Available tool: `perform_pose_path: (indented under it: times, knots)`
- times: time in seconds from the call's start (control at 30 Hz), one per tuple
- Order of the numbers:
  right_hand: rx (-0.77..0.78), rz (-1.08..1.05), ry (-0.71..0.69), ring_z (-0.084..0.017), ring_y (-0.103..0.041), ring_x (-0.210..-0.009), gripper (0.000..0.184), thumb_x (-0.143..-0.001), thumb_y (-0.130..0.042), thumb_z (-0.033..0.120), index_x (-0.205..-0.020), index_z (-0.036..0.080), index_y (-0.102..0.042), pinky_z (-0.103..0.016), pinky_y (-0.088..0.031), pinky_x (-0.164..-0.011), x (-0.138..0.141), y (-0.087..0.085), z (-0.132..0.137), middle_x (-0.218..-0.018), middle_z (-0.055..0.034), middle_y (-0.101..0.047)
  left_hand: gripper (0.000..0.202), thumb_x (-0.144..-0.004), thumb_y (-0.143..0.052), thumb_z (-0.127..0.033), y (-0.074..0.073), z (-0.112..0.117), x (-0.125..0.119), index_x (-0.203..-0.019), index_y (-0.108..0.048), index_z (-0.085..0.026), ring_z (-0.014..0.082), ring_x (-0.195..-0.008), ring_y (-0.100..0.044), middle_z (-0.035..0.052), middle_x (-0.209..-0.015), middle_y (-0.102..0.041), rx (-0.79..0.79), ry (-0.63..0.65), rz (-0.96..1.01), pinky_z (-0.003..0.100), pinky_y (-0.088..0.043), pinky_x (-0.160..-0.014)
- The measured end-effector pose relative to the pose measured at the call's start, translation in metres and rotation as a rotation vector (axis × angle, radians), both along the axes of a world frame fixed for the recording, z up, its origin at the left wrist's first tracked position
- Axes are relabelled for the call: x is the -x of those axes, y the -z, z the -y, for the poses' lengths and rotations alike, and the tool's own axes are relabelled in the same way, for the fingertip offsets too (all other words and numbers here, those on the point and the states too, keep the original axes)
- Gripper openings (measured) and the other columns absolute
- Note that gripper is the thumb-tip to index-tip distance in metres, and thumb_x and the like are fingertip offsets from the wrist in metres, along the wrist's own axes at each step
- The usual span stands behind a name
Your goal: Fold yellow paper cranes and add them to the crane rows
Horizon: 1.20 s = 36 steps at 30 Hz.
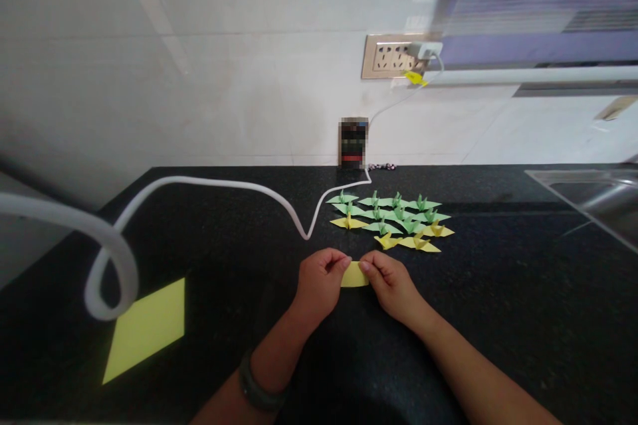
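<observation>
A small folded piece of yellow paper (354,274) is held between my two hands, just above the dark countertop. My left hand (323,284) pinches its left upper corner between thumb and curled fingers. The right upper corner is pinched by my right hand (391,284) in the same way. Just beyond my hands stand several green paper cranes (399,213) in rows, with several yellow paper cranes (419,242) at the near side and left. To the left, a flat sheet of yellow paper (152,329) lies on the counter.
A white cable (239,184) loops over the left of the black countertop (224,252). A pixelated phone-like device (353,143) leans on the wall beside a beaded strand (383,167). Above is a socket panel (391,56) with a plugged charger (426,50). A metal sink (598,192) is at right.
</observation>
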State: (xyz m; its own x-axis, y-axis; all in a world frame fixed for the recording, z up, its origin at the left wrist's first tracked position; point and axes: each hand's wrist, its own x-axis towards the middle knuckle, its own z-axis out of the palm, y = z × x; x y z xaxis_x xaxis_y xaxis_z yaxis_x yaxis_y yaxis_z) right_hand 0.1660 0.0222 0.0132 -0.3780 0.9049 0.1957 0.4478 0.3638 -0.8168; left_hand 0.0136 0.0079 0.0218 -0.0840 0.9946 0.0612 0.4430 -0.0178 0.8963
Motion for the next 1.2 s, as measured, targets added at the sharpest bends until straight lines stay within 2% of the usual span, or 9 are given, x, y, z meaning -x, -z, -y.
perform_pose_path:
  times: [0.17, 0.3, 0.43, 0.53, 0.63, 0.77, 0.87, 1.03, 1.2]
  knots:
    - [-0.029, 0.001, 0.056, -0.011, -0.046, -0.059, 0.021, -0.084, -0.038, 0.027, -0.071, 0.017, -0.05, -0.022, -0.035, -0.056, -0.001, 0.0, -0.001, -0.063, 0.0003, -0.049, 0.029, -0.076, -0.043, -0.038, 0.003, -0.001, 0.0, -0.079, -0.061, -0.016, 0.0135, -0.065, -0.056, 0.0027, -0.071, -0.062, 0.023, 0.019, 0.106, 0.022, -0.041, -0.059]
    - [0.001, -0.055, 0.078, -0.011, -0.046, -0.058, 0.02, -0.082, -0.04, 0.029, -0.071, 0.017, -0.052, -0.022, -0.035, -0.054, -0.001, 0.003, -0.001, -0.062, 0.0006, -0.05, 0.025, -0.072, -0.05, -0.038, 0.008, -0.002, 0.001, -0.073, -0.059, -0.015, 0.0126, -0.06, -0.054, 0.0018, -0.065, -0.06, 0.036, 0.051, 0.123, 0.022, -0.04, -0.055]
    - [0.108, -0.175, 0.118, -0.011, -0.047, -0.058, 0.021, -0.08, -0.044, 0.034, -0.072, 0.017, -0.053, -0.021, -0.036, -0.052, -0.002, 0.008, -0.003, -0.062, 0.0002, -0.052, 0.023, -0.07, -0.052, -0.037, 0.01, -0.004, 0.006, -0.068, -0.058, -0.015, 0.0116, -0.057, -0.052, 0.001, -0.062, -0.058, 0.021, 0.004, 0.149, 0.021, -0.039, -0.053]
    - [0.158, -0.264, 0.185, -0.011, -0.046, -0.055, 0.025, -0.079, -0.045, 0.036, -0.064, 0.016, -0.051, -0.022, -0.037, -0.053, -0.004, 0.009, -0.008, -0.058, 0.0007, -0.051, 0.023, -0.069, -0.054, -0.037, 0.01, -0.006, 0.009, -0.067, -0.057, -0.014, 0.0109, -0.056, -0.051, 0.0002, -0.06, -0.057, 0.04, -0.055, 0.271, 0.021, -0.039, -0.052]
    - [0.282, -0.4, 0.149, -0.009, -0.047, -0.052, 0.026, -0.079, -0.044, 0.038, -0.067, 0.016, -0.052, -0.022, -0.038, -0.051, -0.004, 0.006, -0.009, -0.06, 0.0005, -0.053, 0.023, -0.068, -0.056, -0.036, 0.011, -0.009, 0.007, -0.067, -0.055, -0.014, 0.0108, -0.055, -0.052, 0.0, -0.06, -0.057, 0.127, -0.087, 0.493, 0.022, -0.042, -0.053]
    - [0.507, -0.5, -0.007, -0.006, -0.045, -0.045, 0.022, -0.074, -0.052, 0.037, -0.072, 0.015, -0.053, -0.019, -0.036, -0.044, 0.0, 0.006, -0.006, -0.057, 0.0021, -0.053, 0.022, -0.066, -0.059, -0.035, 0.011, -0.01, 0.004, -0.068, -0.057, -0.013, 0.0111, -0.056, -0.054, -0.0003, -0.06, -0.058, 0.202, -0.061, 0.673, 0.025, -0.044, -0.057]
    - [0.631, -0.589, -0.019, -0.005, -0.042, -0.039, 0.023, -0.072, -0.054, 0.036, -0.064, 0.014, -0.051, -0.018, -0.034, -0.041, 0.002, 0.009, -0.004, -0.053, 0.002, -0.055, 0.024, -0.068, -0.056, -0.036, 0.01, -0.008, 0.003, -0.073, -0.06, -0.013, 0.012, -0.06, -0.056, 0.0016, -0.065, -0.061, 0.209, 0.002, 0.724, 0.026, -0.045, -0.06]
    - [0.867, -0.818, -0.022, -0.005, -0.045, -0.037, 0.022, -0.072, -0.055, 0.036, -0.068, 0.015, -0.049, -0.016, -0.036, -0.038, 0.001, 0.012, -0.004, -0.051, 0.0015, -0.056, 0.029, -0.068, -0.058, -0.032, 0.006, -0.005, 0.003, -0.091, -0.061, -0.014, 0.0146, -0.07, -0.058, 0.0055, -0.079, -0.064, 0.213, 0.112, 0.719, 0.027, -0.045, -0.062]
    - [0.914, -0.833, -0.024, -0.006, -0.047, -0.039, 0.022, -0.073, -0.054, 0.037, -0.072, 0.015, -0.05, -0.016, -0.037, -0.038, 0.001, 0.01, -0.004, -0.053, 0.0008, -0.056, 0.028, -0.066, -0.06, -0.026, 0.002, -0.004, 0.002, -0.091, -0.061, -0.013, 0.015, -0.071, -0.058, 0.0067, -0.084, -0.065, 0.222, 0.12, 0.753, 0.028, -0.046, -0.065]
